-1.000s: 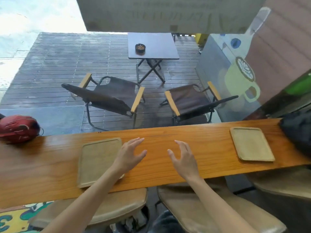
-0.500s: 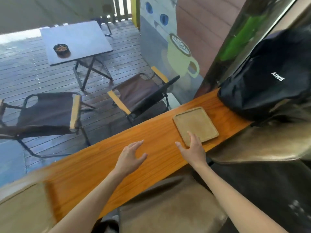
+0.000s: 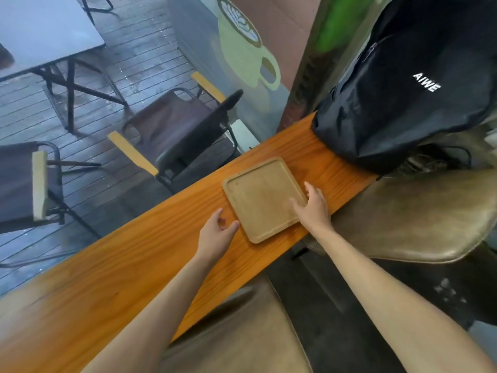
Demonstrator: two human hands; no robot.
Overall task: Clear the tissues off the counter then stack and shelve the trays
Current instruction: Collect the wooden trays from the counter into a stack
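Note:
A square wooden tray lies flat and bare on the orange wooden counter, near its right end. My right hand rests on the tray's near right corner, thumb on the inside, fingers along the right rim. My left hand hovers just left of the tray's near left edge, fingers spread, holding nothing. No tissues are in view.
A black backpack stands on the counter's right end, just behind the tray. Tan leather stools sit below the counter on my side. Beyond the glass are folding chairs and a grey table on a wet deck.
My view has swung right and closed in on the right tray. My right hand slid from its near edge to its right corner; my left hand moved up beside it. The left tray is out of view.

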